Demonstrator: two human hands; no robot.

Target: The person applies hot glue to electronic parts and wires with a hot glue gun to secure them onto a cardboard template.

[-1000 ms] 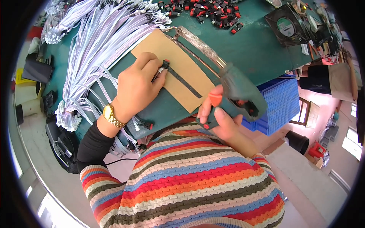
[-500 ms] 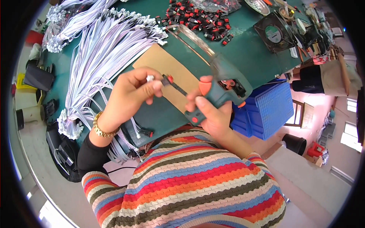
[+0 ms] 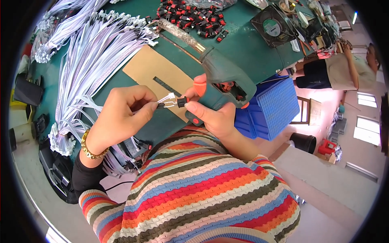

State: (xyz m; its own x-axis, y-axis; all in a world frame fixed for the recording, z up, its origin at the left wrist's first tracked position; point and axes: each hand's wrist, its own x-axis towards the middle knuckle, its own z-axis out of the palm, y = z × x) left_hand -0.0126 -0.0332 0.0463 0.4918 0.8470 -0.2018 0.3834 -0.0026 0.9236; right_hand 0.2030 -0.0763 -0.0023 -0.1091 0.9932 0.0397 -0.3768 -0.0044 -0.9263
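My left hand [image 3: 125, 115] is closed, its thumb and fingertips pinching thin wires [image 3: 165, 105] with a small white connector [image 3: 172, 96] beside them. The wire ends reach a small black rocker switch [image 3: 182, 102]. My right thumb and a finger pinch that switch. The same right hand [image 3: 216, 119] is wrapped round the handle of a green soldering gun [image 3: 227, 65] with an orange trigger. Its long metal barrel points to the far left. Below the hands lies a brown cardboard sheet [image 3: 139, 67] with a dark narrow slot or strip. Fingers partly hide the wire joints.
White ribbon cables [image 3: 87, 60] lie bundled at the left. Black-and-red switches [image 3: 194, 18] are heaped at the back. A black fan [image 3: 275, 26] stands at the back right, and blue crates [image 3: 271, 109] are beside the table. Another person [image 3: 344, 73] is at the far right.
The switch, earlier at my left fingertips, is now pinched by my right thumb and finger. My left hand has drawn back slightly and holds the wires to it. The whole view has shifted.
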